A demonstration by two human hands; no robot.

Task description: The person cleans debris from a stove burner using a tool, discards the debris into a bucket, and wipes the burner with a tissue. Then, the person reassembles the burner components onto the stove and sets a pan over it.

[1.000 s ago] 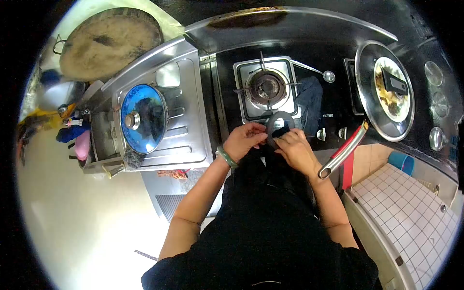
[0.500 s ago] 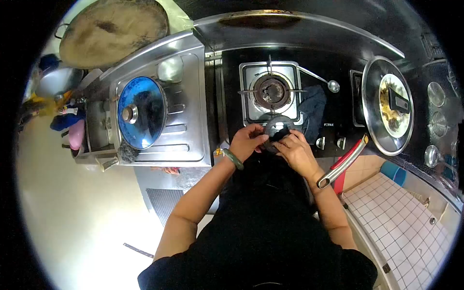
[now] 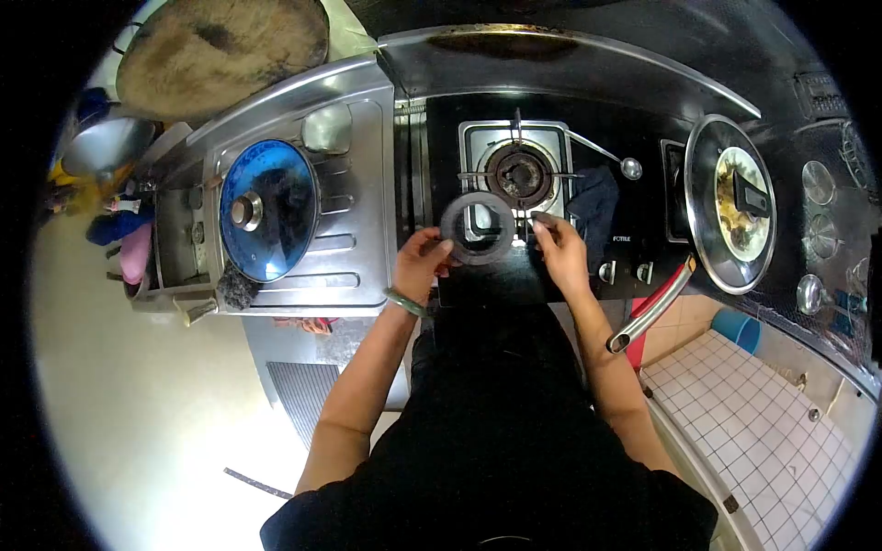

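Observation:
My left hand [image 3: 421, 262] pinches the left edge of a flat grey ring [image 3: 451, 241] between thumb and fingers. Through the ring's middle I see the stove's front edge and the black cooktop. To the right, my right hand [image 3: 564, 257] is apart from the ring, with thumb and fingers closed together. A small dark bit shows at its fingertips, too unclear to name. Just beyond both hands is the gas burner [image 3: 524, 174], and a dark cloth [image 3: 594, 207] lies beside it, near my right fingers.
A lidded pan with a blue-looking glass lid [image 3: 276, 216] sits on the steel drainboard [image 3: 358, 211] at left. On the right rests a wok with a glass lid [image 3: 703, 211], its long handle [image 3: 652, 312] jutting toward me. A ladle [image 3: 630, 168] lies behind the cloth.
My hands were together on the round dark thing; now they are apart. My left hand has moved left with the ring, and my right hand has come off it and moved slightly right.

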